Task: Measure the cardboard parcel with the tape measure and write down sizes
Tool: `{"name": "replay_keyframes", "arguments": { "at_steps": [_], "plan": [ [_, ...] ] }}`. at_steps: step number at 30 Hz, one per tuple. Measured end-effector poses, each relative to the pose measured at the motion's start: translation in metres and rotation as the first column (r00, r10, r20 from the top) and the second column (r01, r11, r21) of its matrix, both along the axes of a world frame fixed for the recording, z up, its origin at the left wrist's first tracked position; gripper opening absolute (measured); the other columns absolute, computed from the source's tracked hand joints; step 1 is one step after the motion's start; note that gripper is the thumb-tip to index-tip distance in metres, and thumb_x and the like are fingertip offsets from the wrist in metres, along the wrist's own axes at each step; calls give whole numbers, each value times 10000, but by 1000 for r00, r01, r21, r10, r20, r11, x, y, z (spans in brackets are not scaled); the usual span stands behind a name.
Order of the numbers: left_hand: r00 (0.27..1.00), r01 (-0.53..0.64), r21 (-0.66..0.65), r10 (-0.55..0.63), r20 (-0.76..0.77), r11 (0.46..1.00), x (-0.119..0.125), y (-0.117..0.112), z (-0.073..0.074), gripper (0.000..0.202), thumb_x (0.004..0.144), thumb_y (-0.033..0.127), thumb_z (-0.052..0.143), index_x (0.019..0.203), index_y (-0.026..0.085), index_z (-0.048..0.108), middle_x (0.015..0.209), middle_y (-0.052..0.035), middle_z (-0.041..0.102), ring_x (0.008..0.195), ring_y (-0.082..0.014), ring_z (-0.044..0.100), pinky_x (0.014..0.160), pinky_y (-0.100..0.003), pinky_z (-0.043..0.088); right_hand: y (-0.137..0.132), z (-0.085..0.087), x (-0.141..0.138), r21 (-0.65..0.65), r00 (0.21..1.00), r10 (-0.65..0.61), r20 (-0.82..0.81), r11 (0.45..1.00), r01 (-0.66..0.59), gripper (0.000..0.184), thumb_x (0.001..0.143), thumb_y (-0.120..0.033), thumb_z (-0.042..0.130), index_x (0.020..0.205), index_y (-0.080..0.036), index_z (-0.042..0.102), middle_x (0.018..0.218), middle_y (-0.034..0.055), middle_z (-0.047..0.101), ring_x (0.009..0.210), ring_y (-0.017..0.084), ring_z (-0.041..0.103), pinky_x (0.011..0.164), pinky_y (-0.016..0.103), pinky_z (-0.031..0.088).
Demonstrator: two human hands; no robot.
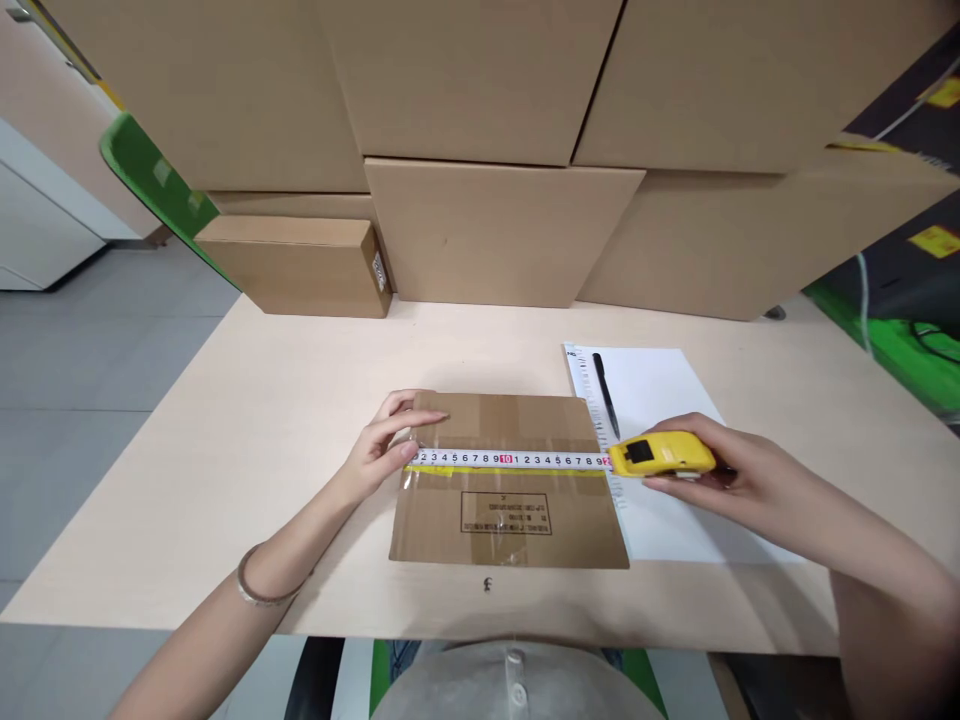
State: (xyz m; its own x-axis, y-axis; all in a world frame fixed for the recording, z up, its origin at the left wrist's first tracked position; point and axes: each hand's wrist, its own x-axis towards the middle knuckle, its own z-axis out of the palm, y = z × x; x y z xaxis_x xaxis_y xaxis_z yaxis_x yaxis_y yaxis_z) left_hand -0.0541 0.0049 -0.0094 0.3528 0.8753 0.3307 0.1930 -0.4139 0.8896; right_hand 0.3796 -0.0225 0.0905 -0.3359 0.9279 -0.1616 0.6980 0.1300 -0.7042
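A brown cardboard box (435, 520) with clear tape and a printed label frame lies on the table in front of me. Across its top stretches the white blade of a tape measure (664, 454), whose yellow case is at the box's right edge. My right hand (712, 455) is closed around that case. At the box's left edge, my left hand (386, 445) pinches the blade's end with the thumb, while its index finger lies on the cardboard. The blade's numbers run from about 2 at the left to near 20 by the case.
A white notepad (675, 400) with a black pen (606, 395) on it lies right of the box, partly under my right hand. Large cardboard panels (502, 230) stand along the table's back. A closed carton (315, 270) sits at the back left, by a green divider (150, 170).
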Motion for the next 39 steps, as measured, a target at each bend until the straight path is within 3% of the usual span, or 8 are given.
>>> {"name": "replay_keyframes", "arguments": {
  "at_steps": [7, 11, 19, 22, 25, 30, 36, 39],
  "plan": [
    [1000, -15, -32, 15, 7, 999, 1, -2, 3, 388, 985, 557, 612, 1288, 370, 767, 1271, -88, 660, 1313, -324, 487, 1165, -547, 388, -1, 15, -11, -17, 991, 112, 69, 994, -111, 306, 967, -564, 655, 1110, -295, 643, 968, 47, 715, 772, 233, 653, 661, 334, 504],
    [999, -28, -60, 29, 15, 998, -1, 0, -3, 444, 976, 603, 590, 1265, 326, 784, 1289, -108, 658, 1344, -343, 479, 1211, -579, 350, 17, 34, -58, 93, 953, 261, 152, 956, -277, 321, 985, -538, 632, 1167, -274, 638, 994, 44, 736, 746, 222, 672, 645, 327, 475],
    [975, 1, -168, 36, 220, 986, 7, 2, -15, 821, 1012, 768, 157, 1349, 237, 685, 1404, -137, 597, 1363, -353, 540, 1201, -582, 404, 48, 28, -194, 370, 747, 627, 222, 655, -659, 403, 976, -225, 620, 1376, -252, 573, 1453, 39, 663, 1082, 237, 707, 649, 318, 411],
    [995, -2, -63, 8, 95, 998, 3, 1, 2, 799, 1041, 715, 115, 1434, 237, 620, 1497, -156, 561, 1440, -366, 497, 1227, -616, 371, 50, 33, -188, 398, 728, 657, 195, 625, -672, 409, 938, -200, 618, 1340, -267, 588, 1446, 26, 668, 1058, 218, 703, 662, 303, 403],
    [967, -15, 303, 92, -240, 953, 3, -12, 41, 583, 1085, 605, 294, 1397, 285, 669, 1638, -111, 438, 1579, -374, 315, 1299, -632, 246, 47, 44, -150, 372, 749, 656, 96, 674, -638, 359, 821, -204, 679, 1174, -253, 631, 1139, 7, 766, 829, 176, 685, 662, 284, 410],
    [863, 199, 497, 88, -497, 845, 40, -64, 102, 387, 1063, 376, 520, 1372, 148, 567, 1372, -186, 637, 1358, -290, 603, 1097, -428, 575, 30, 50, -93, 163, 719, 692, -69, 719, -676, 438, 664, -132, 679, 1076, -271, 623, 961, -34, 751, 744, 155, 656, 659, 267, 442],
    [799, 330, 447, 6, -601, 831, 80, -88, 87, 260, 1029, 402, 527, 1011, 151, 594, 1112, -204, 752, 1115, -321, 732, 908, -415, 656, 24, 38, -92, 20, 618, 784, -64, 620, -784, 344, 701, -101, 673, 1010, -249, 642, 984, 6, 721, 873, 191, 661, 743, 297, 476],
    [797, 358, 507, 27, -604, 784, 79, -84, 74, 260, 1013, 376, 509, 1050, 144, 621, 1090, -193, 747, 1078, -315, 720, 882, -413, 643, 31, 36, -97, 41, 624, 781, -37, 625, -780, 260, 784, -121, 668, 1016, -236, 649, 1006, 25, 686, 866, 179, 632, 738, 287, 479]
  ]
}}
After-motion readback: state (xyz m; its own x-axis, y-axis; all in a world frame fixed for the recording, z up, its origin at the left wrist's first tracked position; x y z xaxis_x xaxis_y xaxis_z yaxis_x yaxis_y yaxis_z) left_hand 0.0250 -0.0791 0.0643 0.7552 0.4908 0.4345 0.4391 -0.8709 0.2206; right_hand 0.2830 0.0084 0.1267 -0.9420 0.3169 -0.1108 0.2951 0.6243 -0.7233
